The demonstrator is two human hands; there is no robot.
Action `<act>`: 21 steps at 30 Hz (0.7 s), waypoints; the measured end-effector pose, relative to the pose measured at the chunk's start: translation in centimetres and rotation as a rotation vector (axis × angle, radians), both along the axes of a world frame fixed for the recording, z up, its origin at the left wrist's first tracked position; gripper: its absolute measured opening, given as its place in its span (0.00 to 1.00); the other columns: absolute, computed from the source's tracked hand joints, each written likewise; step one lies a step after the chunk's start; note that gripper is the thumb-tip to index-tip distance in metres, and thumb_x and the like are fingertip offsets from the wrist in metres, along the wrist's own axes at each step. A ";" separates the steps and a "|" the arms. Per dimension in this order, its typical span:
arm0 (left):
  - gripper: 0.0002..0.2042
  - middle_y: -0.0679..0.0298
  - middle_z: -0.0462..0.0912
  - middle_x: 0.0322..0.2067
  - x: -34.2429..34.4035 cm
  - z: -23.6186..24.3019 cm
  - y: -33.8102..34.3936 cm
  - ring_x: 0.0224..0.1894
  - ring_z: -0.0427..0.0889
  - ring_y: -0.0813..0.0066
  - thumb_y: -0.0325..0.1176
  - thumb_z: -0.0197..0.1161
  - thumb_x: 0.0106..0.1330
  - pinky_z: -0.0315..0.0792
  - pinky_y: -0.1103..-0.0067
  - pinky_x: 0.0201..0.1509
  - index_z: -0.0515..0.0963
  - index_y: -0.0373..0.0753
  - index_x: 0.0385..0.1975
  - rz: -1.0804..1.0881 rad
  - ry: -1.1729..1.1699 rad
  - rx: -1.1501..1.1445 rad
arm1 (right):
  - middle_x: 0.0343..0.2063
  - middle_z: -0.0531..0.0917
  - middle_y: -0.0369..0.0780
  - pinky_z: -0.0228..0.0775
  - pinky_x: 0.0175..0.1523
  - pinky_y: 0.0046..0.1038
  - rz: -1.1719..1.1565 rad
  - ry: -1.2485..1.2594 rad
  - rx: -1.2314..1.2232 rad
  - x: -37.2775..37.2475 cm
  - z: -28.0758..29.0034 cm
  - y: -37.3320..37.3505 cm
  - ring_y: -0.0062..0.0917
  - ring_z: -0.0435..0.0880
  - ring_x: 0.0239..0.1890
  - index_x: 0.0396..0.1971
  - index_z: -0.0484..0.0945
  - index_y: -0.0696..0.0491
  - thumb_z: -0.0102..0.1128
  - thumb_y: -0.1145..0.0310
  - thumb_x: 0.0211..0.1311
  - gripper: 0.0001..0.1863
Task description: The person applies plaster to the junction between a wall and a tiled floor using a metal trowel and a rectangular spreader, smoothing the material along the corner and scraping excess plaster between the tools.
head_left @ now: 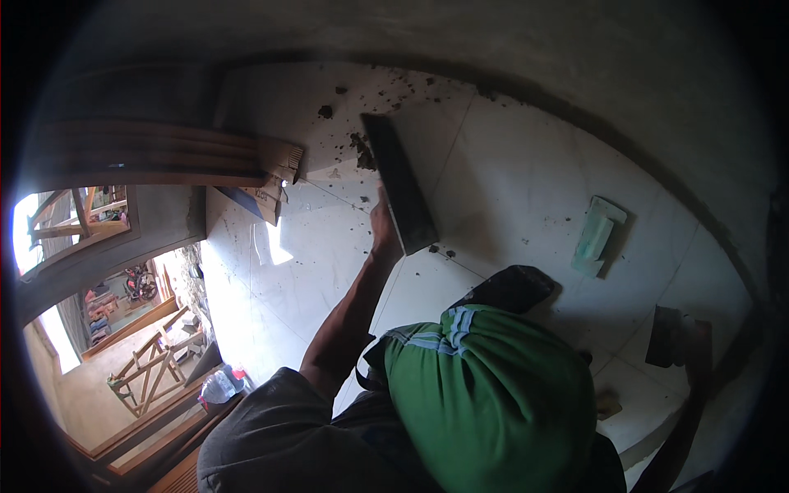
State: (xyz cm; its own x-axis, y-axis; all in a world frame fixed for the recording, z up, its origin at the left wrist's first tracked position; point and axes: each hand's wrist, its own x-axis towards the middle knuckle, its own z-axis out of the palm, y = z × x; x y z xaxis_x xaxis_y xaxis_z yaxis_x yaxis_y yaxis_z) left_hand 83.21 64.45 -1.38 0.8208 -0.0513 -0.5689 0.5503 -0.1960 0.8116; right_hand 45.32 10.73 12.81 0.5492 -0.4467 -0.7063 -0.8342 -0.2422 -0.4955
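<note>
My left hand (383, 223) is closed on the long side of a dark rectangular board (400, 185), which it holds tilted above the pale tiled floor; its fingers are partly hidden behind the board. Crumbs of dark mortar (362, 152) lie beside the board's upper part. Far to the right, in shadow, my right hand (699, 349) grips a wide-bladed trowel (667, 335) close to the wall's foot. Between the two hands, a pale green float (599, 237) rests on the tiles.
My green-clad knee (493, 394) and a dark shoe (509, 287) fill the lower middle. A grey wall (542, 41) curves round the far side. At left are wooden frame boards (156, 156), a torn cardboard piece (261, 201), an opening, and a plastic bottle (218, 386).
</note>
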 end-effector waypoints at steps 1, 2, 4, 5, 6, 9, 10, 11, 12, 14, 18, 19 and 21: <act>0.34 0.62 0.84 0.32 0.1 0.1 0.0 0.33 0.85 0.75 0.63 0.43 0.83 0.83 0.77 0.35 0.81 0.32 0.50 0.056 0.011 -0.098 | 0.19 0.76 0.30 0.62 0.21 0.24 -0.003 0.043 0.123 0.8 0.2 -0.1 0.13 0.72 0.18 0.29 0.78 0.55 0.70 0.61 0.67 0.14; 0.34 0.62 0.84 0.32 0.0 0.2 -0.2 0.33 0.85 0.74 0.63 0.42 0.83 0.83 0.77 0.35 0.81 0.33 0.50 0.114 0.028 -0.201 | 0.19 0.76 0.30 0.62 0.21 0.24 0.005 0.040 0.120 0.8 -0.2 0.2 0.13 0.72 0.18 0.29 0.78 0.55 0.70 0.61 0.67 0.14; 0.34 0.61 0.84 0.33 -0.3 -0.1 -1.3 0.33 0.86 0.73 0.64 0.42 0.83 0.84 0.76 0.36 0.81 0.34 0.49 0.223 0.065 -0.412 | 0.16 0.74 0.30 0.61 0.21 0.24 -0.200 -0.069 -0.017 0.7 -0.8 0.9 0.13 0.71 0.17 0.24 0.77 0.54 0.69 0.62 0.66 0.15; 0.34 0.61 0.84 0.33 -0.7 -0.3 -2.4 0.33 0.86 0.72 0.65 0.41 0.83 0.84 0.76 0.36 0.81 0.35 0.49 0.274 0.086 -0.516 | 0.15 0.73 0.29 0.61 0.20 0.24 -0.268 -0.107 -0.062 1.0 -0.9 1.0 0.13 0.70 0.16 0.22 0.77 0.54 0.69 0.62 0.66 0.16; 0.35 0.62 0.84 0.32 -0.9 0.1 -5.3 0.31 0.85 0.73 0.66 0.43 0.82 0.82 0.76 0.33 0.81 0.35 0.49 0.288 0.017 -0.335 | 0.16 0.74 0.30 0.61 0.21 0.24 -0.133 -0.085 0.044 3.0 -0.2 1.0 0.13 0.71 0.16 0.23 0.77 0.54 0.68 0.62 0.66 0.15; 0.32 0.70 0.76 0.28 -1.0 0.5 -12.5 0.25 0.74 0.79 0.66 0.46 0.81 0.69 0.75 0.26 0.77 0.39 0.56 0.384 0.042 -0.353 | 0.17 0.74 0.30 0.61 0.21 0.24 0.018 -0.087 0.148 6.5 1.0 1.8 0.14 0.72 0.17 0.24 0.77 0.55 0.67 0.63 0.65 0.14; 0.31 0.67 0.76 0.31 -0.7 -0.5 -14.3 0.28 0.76 0.76 0.64 0.45 0.82 0.73 0.73 0.30 0.73 0.42 0.63 0.365 0.075 -0.467 | 0.17 0.74 0.30 0.61 0.21 0.25 0.032 -0.105 0.155 7.0 1.1 2.1 0.14 0.72 0.17 0.24 0.77 0.55 0.67 0.63 0.64 0.14; 0.31 0.65 0.77 0.34 -0.3 -1.4 -16.0 0.32 0.79 0.73 0.63 0.45 0.82 0.76 0.70 0.34 0.68 0.44 0.70 0.369 0.095 -0.553 | 0.17 0.74 0.30 0.61 0.21 0.25 0.036 -0.110 0.159 6.9 0.9 1.8 0.14 0.72 0.17 0.24 0.77 0.55 0.67 0.63 0.64 0.14; 0.32 0.63 0.78 0.37 0.2 -1.8 -17.6 0.35 0.81 0.70 0.62 0.44 0.83 0.79 0.68 0.38 0.64 0.47 0.77 0.404 0.102 -0.595 | 0.19 0.75 0.31 0.62 0.21 0.24 0.035 -0.079 0.111 5.9 0.5 1.1 0.14 0.73 0.18 0.27 0.77 0.56 0.67 0.62 0.65 0.14; 0.28 0.73 0.60 0.18 0.9 -0.8 -22.1 0.20 0.62 0.79 0.63 0.47 0.82 0.60 0.73 0.23 0.77 0.41 0.38 0.570 0.102 -0.646 | 0.21 0.76 0.32 0.63 0.21 0.24 0.037 -0.058 0.077 3.4 -0.2 0.1 0.15 0.73 0.18 0.31 0.78 0.57 0.67 0.61 0.66 0.14; 0.31 0.70 0.65 0.19 3.0 -3.2 -26.9 0.22 0.65 0.74 0.63 0.46 0.81 0.64 0.69 0.27 0.75 0.40 0.29 0.669 0.144 -0.587 | 0.27 0.79 0.36 0.65 0.21 0.24 -0.031 -0.063 -0.017 -1.3 -2.5 -0.8 0.15 0.76 0.22 0.41 0.78 0.59 0.67 0.61 0.70 0.15; 0.32 0.68 0.67 0.20 4.0 -4.1 -26.8 0.23 0.68 0.71 0.64 0.46 0.81 0.66 0.68 0.28 0.73 0.39 0.27 0.654 0.143 -0.486 | 0.29 0.79 0.37 0.66 0.21 0.24 -0.028 -0.017 -0.030 -1.6 -3.0 -1.1 0.15 0.77 0.23 0.44 0.78 0.59 0.67 0.62 0.71 0.16; 0.32 0.65 0.71 0.22 5.9 -3.9 -26.2 0.26 0.72 0.69 0.63 0.45 0.81 0.71 0.67 0.32 0.76 0.36 0.32 0.689 0.089 -0.433 | 0.29 0.79 0.37 0.67 0.21 0.25 0.100 0.092 -0.054 -2.3 -3.9 -2.3 0.16 0.77 0.23 0.45 0.78 0.60 0.67 0.62 0.70 0.16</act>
State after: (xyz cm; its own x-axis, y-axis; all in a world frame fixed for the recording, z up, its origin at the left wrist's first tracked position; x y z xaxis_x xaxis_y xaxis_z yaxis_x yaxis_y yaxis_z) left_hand 89.12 38.29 -5.30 0.7014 0.2182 -0.6786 0.4985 0.5303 0.6857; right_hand 43.06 8.43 8.91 0.5274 -0.4312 -0.7321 -0.8456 -0.3507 -0.4025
